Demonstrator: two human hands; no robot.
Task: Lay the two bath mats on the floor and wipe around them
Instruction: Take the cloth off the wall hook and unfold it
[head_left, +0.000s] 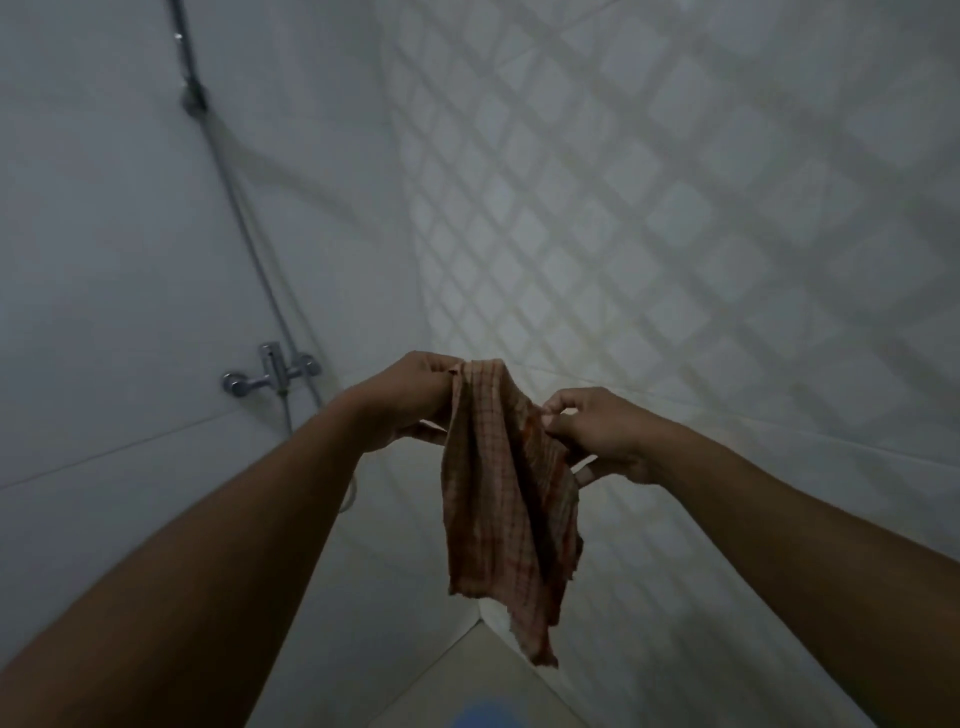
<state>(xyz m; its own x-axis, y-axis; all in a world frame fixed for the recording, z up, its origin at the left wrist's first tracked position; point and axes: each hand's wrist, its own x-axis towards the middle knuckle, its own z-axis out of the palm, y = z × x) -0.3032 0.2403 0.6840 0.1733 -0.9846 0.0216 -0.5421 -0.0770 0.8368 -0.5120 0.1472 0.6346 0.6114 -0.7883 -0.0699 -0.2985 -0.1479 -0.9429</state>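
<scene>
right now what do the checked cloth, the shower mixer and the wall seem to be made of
Checked cloth: thin woven cotton probably, matte; it hangs in soft folds with a frayed lower edge. Shower mixer: chromed metal, by its bright reflections. Wall: likely glazed ceramic tile, smooth with thin joint lines, though dim light leaves it open.

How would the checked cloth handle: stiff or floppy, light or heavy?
Likely floppy: the checked cloth hangs in loose folds from the left hand and right hand. Probably light and thin, judging by its frayed, draping lower edge.
</scene>
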